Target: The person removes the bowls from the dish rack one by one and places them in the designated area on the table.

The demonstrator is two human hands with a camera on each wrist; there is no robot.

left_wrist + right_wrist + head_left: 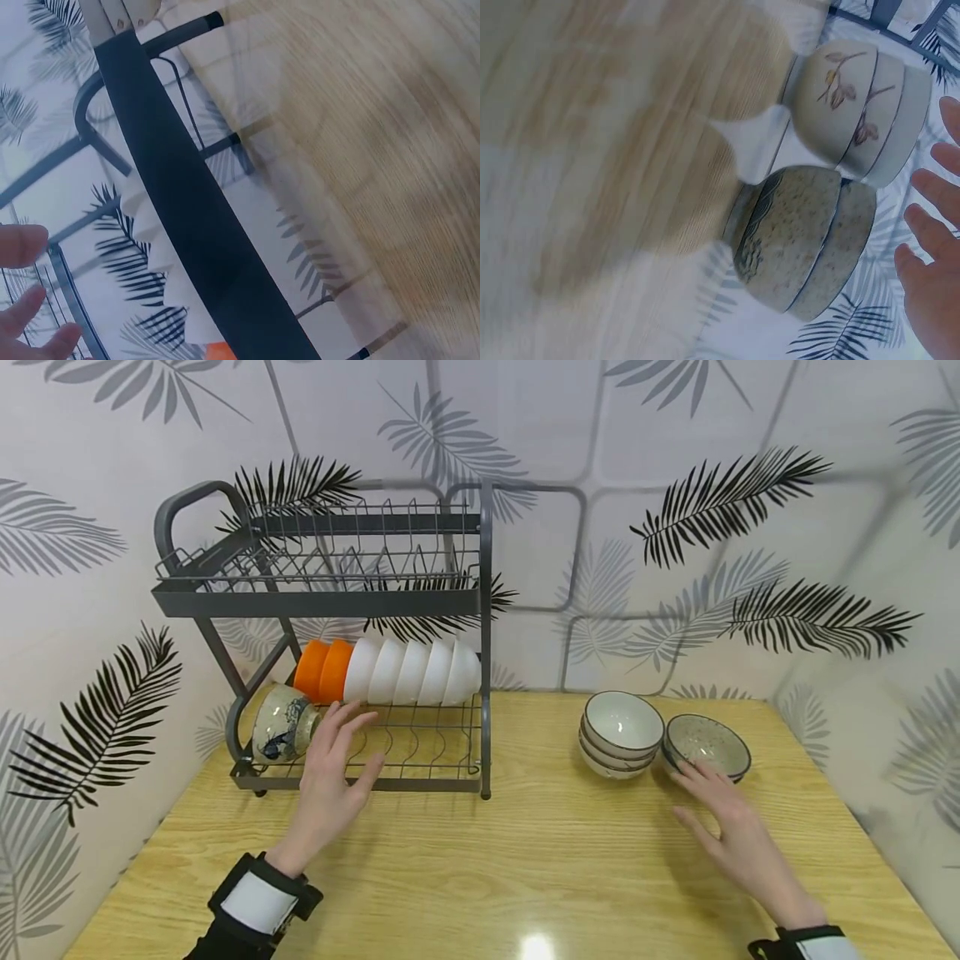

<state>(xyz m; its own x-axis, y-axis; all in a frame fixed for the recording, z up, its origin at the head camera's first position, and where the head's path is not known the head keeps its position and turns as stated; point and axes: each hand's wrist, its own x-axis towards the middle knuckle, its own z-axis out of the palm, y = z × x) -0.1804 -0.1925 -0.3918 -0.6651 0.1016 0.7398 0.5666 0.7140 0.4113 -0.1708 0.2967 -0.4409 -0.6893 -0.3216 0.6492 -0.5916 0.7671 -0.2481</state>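
Broadly, a leaf-print wall (525, 410) fills the back, and a wood-grain worktop (525, 852) spreads out in front of it. On the worktop's left stands a dark rack (322, 604) with two tiers. Its lower tier carries a row of bowls tipped on their sides — five white bowls (411, 672) to the right, two orange bowls (311, 672) to the left — packed close together.

Both hands are released, their fingers loose and parted. The left hand (330, 787) is in front of the rack's lower tier, fingers near the foot of a patterned bowl (277, 727); whether they touch it, I cannot tell. The right hand (735, 837) is at the front of a speckled pair (705, 743), and the right wrist view shows a gap between the two.

Just left of that pair sits a stack (622, 727) of three pale, dark-rimmed bowls, upright on the worktop. The speckled pair, also upright, is nested one in the other. The patterned bowl lies on its side at the left end of the lower tier — its foot turned right, a blue motif (281, 745) on its wall.
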